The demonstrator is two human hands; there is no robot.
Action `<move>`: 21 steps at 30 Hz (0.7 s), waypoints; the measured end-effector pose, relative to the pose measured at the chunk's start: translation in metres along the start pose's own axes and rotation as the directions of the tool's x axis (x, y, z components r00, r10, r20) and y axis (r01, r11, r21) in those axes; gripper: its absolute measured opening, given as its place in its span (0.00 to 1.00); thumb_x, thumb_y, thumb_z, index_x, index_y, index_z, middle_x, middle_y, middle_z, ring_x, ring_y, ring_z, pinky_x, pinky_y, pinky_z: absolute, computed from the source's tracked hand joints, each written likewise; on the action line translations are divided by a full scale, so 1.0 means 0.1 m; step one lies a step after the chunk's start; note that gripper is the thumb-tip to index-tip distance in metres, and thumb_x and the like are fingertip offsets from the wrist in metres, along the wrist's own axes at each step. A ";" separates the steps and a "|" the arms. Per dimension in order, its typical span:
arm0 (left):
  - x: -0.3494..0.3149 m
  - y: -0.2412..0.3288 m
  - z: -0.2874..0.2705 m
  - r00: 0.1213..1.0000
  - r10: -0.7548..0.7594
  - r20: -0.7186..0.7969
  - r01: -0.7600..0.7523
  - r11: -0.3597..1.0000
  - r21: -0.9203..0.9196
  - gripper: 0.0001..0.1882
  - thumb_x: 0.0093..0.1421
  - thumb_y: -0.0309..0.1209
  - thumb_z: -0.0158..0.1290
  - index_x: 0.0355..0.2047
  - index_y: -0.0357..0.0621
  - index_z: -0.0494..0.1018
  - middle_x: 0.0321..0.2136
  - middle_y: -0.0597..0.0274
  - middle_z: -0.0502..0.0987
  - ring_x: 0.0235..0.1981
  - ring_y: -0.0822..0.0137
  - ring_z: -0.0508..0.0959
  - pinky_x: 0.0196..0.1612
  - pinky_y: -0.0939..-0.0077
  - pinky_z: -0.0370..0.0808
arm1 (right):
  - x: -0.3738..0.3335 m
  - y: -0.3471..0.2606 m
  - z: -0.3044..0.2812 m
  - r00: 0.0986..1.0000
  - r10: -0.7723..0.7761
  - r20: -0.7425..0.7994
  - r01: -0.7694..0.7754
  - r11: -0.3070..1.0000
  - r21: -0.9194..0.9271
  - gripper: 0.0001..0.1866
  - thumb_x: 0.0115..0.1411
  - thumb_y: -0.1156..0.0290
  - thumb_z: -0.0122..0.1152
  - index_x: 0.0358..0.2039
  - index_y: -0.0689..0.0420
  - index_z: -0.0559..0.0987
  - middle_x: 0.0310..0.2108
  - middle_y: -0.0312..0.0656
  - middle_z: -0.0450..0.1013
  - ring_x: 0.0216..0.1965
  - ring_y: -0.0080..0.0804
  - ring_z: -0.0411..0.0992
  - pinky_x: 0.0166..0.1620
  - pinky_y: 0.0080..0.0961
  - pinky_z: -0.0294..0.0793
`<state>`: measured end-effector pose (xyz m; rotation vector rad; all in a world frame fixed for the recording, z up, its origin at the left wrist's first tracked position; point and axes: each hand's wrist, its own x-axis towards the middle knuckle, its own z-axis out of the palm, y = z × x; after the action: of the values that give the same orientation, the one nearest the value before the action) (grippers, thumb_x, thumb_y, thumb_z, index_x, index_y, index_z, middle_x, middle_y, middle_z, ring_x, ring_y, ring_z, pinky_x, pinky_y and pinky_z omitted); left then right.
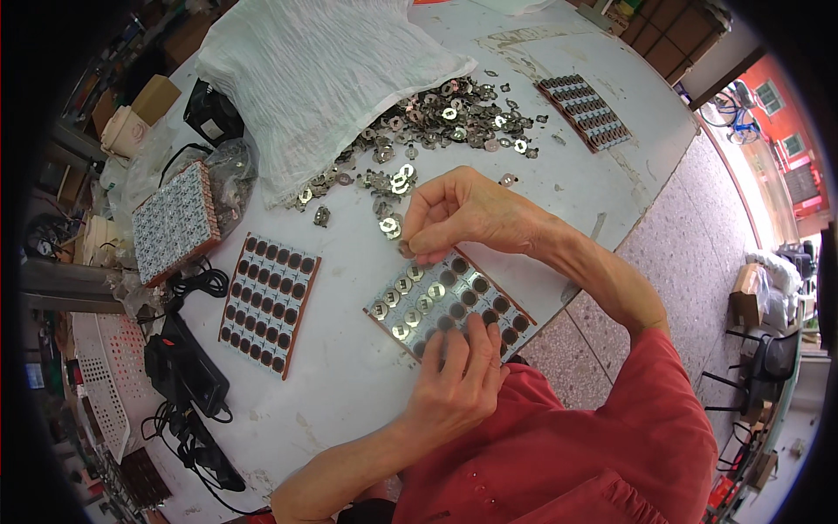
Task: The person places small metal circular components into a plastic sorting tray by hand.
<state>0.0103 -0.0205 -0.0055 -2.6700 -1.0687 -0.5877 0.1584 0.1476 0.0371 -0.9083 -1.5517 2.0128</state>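
Observation:
A panel of small circuit boards (pixel 448 307) with rows of dark round spots lies in front of me, turned at an angle. Several shiny metal clips (pixel 425 304) sit on the spots at its left side. My left hand (pixel 458 375) rests on the panel's near edge, fingers spread and holding nothing. Above the panel's far corner, my right hand (pixel 463 214) is closed in a pinch; what is between thumb and finger is too small to make out. Just beyond it, loose metal clips (pixel 454 115) spread in a heap from a white woven sack (pixel 323 79).
Left of my panel lies a similar panel (pixel 269 304) with bare dark spots. Another panel (pixel 585 112) lies at the far right. A stack of panels (pixel 176 223) stands at the left, near a black power adapter (pixel 185 362) and cables. The table edge runs along the right.

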 end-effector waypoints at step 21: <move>0.01 0.00 -0.01 1.000 0.001 -0.002 -0.001 1.000 0.000 0.24 0.54 0.41 0.60 0.44 0.34 0.79 0.46 0.45 0.78 0.40 0.54 0.76 0.46 0.60 0.79 | -0.23 0.04 0.05 1.000 -0.010 0.013 0.012 0.990 -0.138 0.06 0.59 0.76 0.66 0.36 0.63 0.82 0.29 0.34 0.80 0.30 0.15 0.76 0.36 0.15 0.75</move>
<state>0.0104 -0.0203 -0.0043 -2.6692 -1.0672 -0.5902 0.1703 0.1275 0.0395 -0.9387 -1.7168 1.9259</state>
